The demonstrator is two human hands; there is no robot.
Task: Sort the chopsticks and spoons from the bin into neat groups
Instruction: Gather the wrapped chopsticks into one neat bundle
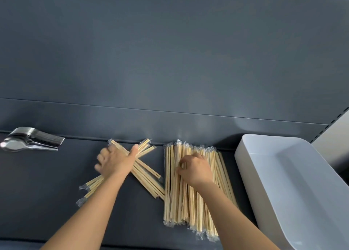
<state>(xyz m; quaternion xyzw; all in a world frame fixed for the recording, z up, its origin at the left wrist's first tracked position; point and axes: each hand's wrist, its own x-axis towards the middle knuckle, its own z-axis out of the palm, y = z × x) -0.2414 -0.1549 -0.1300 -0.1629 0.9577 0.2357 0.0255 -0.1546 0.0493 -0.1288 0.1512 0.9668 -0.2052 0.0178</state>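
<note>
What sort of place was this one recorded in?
Probably a shop or stockroom shelf: a dark metal back panel with a slotted upright at the right edge, plus bulk wrapped chopsticks and stacked metal spoons.

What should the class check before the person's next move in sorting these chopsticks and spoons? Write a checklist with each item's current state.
1. Metal spoons stacked in one group, apart from chopsticks: ok.
2. Wrapped chopstick pile lying parallel: ok.
3. Crossed chopsticks under left hand lined up with the pile: not ok.
4. White bin emptied: cannot tell, its near end is out of frame.
5. Right hand hold on the pile: cannot tell.
</note>
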